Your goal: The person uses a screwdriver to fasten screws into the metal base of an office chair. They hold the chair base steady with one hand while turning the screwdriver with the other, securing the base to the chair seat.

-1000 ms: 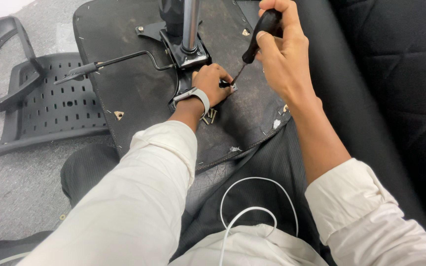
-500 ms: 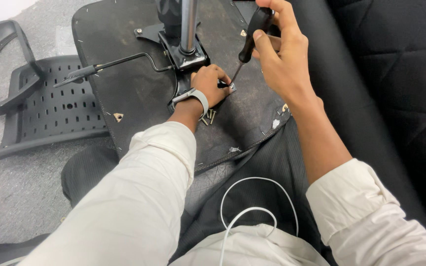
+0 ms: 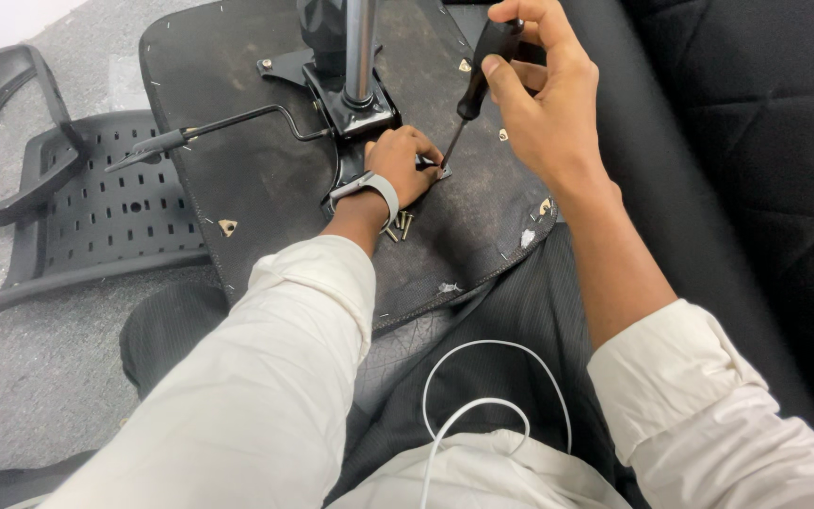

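An upturned black chair seat lies across my lap, its metal mechanism plate and gas post standing up. My right hand grips a black-handled screwdriver, tilted, with its tip down at the seat beside the plate. My left hand, a watch on its wrist, rests on the seat with its fingers closed at the screwdriver tip; what they pinch is hidden. A few loose screws lie by that wrist.
A black perforated chair back with an armrest loop lies on the grey floor at left. A lever rod sticks out from the mechanism. A white cable loops on my lap. Black quilted upholstery fills the right.
My right hand has tilted and shifted the screwdriver handle slightly while the tip stays at the same spot. My left hand has stayed in place.
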